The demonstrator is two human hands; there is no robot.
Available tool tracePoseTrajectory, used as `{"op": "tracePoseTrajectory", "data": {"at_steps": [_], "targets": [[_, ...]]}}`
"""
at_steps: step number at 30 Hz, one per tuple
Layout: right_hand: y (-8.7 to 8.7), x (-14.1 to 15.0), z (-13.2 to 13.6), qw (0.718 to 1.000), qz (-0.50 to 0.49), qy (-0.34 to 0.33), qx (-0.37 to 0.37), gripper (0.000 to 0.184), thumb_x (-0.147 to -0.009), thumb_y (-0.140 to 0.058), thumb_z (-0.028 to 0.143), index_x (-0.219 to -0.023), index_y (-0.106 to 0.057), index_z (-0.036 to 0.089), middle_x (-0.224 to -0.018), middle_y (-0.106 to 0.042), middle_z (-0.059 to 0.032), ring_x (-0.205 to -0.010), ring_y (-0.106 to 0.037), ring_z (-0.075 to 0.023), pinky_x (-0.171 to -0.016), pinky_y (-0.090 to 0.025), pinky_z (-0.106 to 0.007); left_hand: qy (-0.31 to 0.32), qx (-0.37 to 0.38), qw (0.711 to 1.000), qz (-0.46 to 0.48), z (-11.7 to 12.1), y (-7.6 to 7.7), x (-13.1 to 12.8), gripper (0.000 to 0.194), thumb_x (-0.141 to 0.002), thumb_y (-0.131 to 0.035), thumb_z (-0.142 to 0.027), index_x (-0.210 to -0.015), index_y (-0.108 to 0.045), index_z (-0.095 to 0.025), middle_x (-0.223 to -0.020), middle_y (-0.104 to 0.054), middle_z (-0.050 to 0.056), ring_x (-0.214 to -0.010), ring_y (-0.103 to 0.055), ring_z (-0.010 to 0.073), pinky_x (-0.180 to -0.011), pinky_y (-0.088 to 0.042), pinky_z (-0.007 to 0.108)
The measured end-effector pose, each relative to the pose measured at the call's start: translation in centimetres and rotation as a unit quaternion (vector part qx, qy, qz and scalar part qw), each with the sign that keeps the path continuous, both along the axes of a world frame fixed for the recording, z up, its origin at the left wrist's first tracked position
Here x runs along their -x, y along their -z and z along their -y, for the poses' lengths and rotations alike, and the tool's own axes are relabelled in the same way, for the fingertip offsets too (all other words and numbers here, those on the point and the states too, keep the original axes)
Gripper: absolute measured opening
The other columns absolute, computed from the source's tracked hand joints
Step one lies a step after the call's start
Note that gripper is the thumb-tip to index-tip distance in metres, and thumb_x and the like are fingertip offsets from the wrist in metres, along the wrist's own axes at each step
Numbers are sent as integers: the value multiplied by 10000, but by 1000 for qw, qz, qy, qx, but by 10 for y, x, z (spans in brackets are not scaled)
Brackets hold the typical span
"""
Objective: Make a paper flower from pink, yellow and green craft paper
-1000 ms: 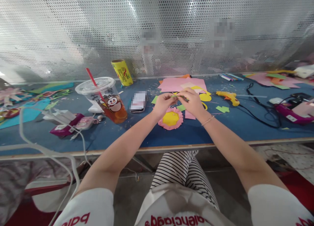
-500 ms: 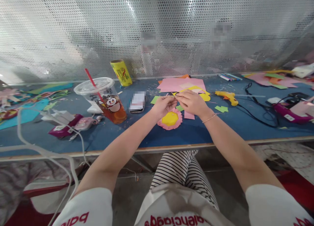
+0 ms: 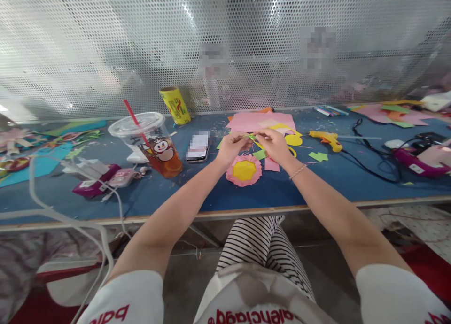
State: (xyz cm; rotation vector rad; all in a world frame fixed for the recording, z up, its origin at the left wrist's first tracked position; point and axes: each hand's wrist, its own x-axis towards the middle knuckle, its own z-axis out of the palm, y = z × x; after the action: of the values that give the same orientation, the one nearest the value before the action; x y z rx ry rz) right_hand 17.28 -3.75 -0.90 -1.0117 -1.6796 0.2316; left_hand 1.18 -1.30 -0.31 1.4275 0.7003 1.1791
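My left hand [image 3: 232, 148] and my right hand [image 3: 273, 144] meet fingertip to fingertip over the middle of the table. Pinched between them is a small strip of green paper [image 3: 251, 136], mostly covered by the fingers. Just below the hands lies a round paper flower [image 3: 244, 170] with a yellow centre and a crinkled pink rim. A green paper piece [image 3: 260, 154] and a pink paper piece [image 3: 271, 164] rest beside it. Yellow scissor-like handles [image 3: 291, 151] show partly behind my right hand.
Pink sheets [image 3: 259, 121] lie behind the hands. A yellow glue gun [image 3: 326, 140] with a black cord and green scraps [image 3: 318, 156] are to the right. On the left stand a phone [image 3: 198, 146], a drink cup [image 3: 160, 148] with a straw and a yellow cardboard tube [image 3: 175, 106].
Both hands have turned slightly and drawn a little apart, so the green paper strip now shows between the fingertips. The paper flower stays in place.
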Motion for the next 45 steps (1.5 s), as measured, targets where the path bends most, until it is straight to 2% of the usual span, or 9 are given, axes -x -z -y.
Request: {"op": "tracePoseTrajectory", "data": {"at_steps": [7,13,21,24,29,33,39,42,45], "targets": [[2,1,-2,999,-30,-10,30,154,-773,-568,267,-841,-670,174,-854,-685,-54,-775,-623,-156,-732,-504,-311,7,-44,999,-26,7,-2,-2,248,-661,-688,-335,-793,-633,-132,-714,-660,25,-642,-605,97,-682,-490,263],[2,0,-2,996,-51,-57,45,145,-757,-572,233,-862,-656,178,-848,-681,-43,-768,-632,-148,-735,-513,-308,-17,-101,993,-60,8,-3,-3,201,-643,-683,-267,-773,-613,-131,-720,-648,21,-662,-599,103,-683,-476,265],[2,0,-2,998,-16,-36,45,164,-766,-560,223,-876,-678,193,-901,-688,-47,-821,-634,-157,-778,-512,-331,-45,-146,983,-100,4,0,-2,128,-691,-628,-229,-782,-592,-146,-693,-632,11,-643,-588,105,-638,-462,247],[2,0,-3,996,-28,-49,74,171,-765,-569,234,-887,-677,183,-910,-691,-52,-821,-635,-157,-781,-510,-332,-67,-170,974,-132,6,0,-1,87,-712,-604,-212,-776,-588,-155,-700,-627,7,-651,-584,109,-632,-450,242],[-1,1,-2,990,-36,-71,113,172,-738,-620,269,-866,-676,168,-867,-694,-51,-779,-630,-155,-757,-503,-325,-123,-233,944,-198,12,-6,1,39,-740,-565,-158,-771,-582,-173,-765,-633,17,-700,-578,115,-691,-440,245],[-2,1,-1,991,-15,-52,118,167,-738,-624,300,-821,-680,166,-810,-693,-43,-716,-617,-149,-713,-496,-313,-136,-255,933,-216,13,-8,3,58,-729,-579,-132,-764,-575,-179,-785,-635,20,-731,-584,120,-729,-445,251],[-3,0,1,993,-1,-29,118,141,-760,-581,267,-779,-681,169,-780,-696,-45,-722,-630,-157,-694,-491,-302,-116,-239,943,-199,9,-4,1,80,-725,-599,-173,-792,-644,-180,-820,-666,35,-746,-600,132,-727,-462,259],[-6,-8,-2,993,29,-33,112,186,-783,-555,290,-851,-682,173,-830,-701,-53,-762,-637,-160,-729,-491,-304,-116,-236,940,-216,2,-3,4,82,-725,-600,-202,-751,-675,-184,-812,-680,35,-751,-595,141,-728,-458,262],[-8,-29,-6,992,76,55,84,265,-814,-498,281,-983,-657,152,-960,-688,-87,-837,-628,-166,-770,-474,-308,-148,-217,933,-245,-11,-1,11,100,-723,-582,-199,-733,-679,-176,-778,-678,32,-702,-584,140,-714,-452,267]]}}
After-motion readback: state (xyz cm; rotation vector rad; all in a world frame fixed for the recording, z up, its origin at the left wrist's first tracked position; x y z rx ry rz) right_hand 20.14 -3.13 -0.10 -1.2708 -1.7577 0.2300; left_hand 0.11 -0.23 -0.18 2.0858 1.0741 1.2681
